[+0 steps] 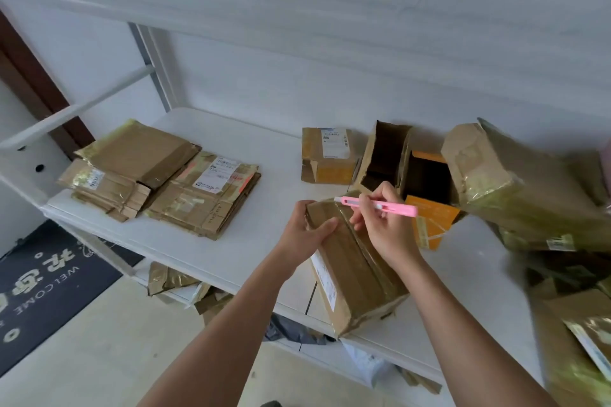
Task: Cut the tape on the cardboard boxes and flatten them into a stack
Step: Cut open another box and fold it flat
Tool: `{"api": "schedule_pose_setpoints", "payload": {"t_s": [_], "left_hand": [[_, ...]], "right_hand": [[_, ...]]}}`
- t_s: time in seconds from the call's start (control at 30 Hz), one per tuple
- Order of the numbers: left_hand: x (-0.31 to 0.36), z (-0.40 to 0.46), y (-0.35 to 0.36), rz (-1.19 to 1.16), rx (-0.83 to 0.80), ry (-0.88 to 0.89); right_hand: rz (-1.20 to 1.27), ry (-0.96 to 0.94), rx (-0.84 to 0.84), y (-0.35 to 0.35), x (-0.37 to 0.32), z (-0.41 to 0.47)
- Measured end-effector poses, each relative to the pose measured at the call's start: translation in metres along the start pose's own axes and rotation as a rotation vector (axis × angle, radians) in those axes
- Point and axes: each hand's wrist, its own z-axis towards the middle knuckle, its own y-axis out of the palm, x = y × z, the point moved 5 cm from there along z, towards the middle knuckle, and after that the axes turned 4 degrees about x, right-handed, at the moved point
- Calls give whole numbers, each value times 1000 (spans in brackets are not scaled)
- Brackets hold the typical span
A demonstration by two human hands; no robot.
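Near the front edge of the white shelf (264,155), the sealed cardboard box (355,269) lies lengthwise, its near end overhanging the edge. My left hand (305,228) grips its far left corner, thumb over the top. My right hand (380,225) pinches the pink utility knife (377,205) pen-style, tip at the far end of the glossy tape seam (357,235). Judgement: box seems light and probably empty; walls stiff but will dent under pressure; tape is slick, so the blade could skid. Best hold is at the corners, clear of the seam. Flattened stack (158,178) sits far left; opened boxes (406,168) far right.
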Motion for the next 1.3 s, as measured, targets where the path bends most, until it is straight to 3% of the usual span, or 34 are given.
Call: {"api": "schedule_pose_setpoints", "payload": {"t_s": [0.23, 0.57, 1.3], "left_hand": [[0, -2, 0, -8, 4, 13], [-3, -3, 4, 61, 70, 78], [-10, 3, 10, 115, 139, 23]], "right_hand": [[-90, -79, -34, 3, -1, 1], [-307, -346, -136, 8, 1, -1], [-290, -144, -319, -50, -15, -85]]}}
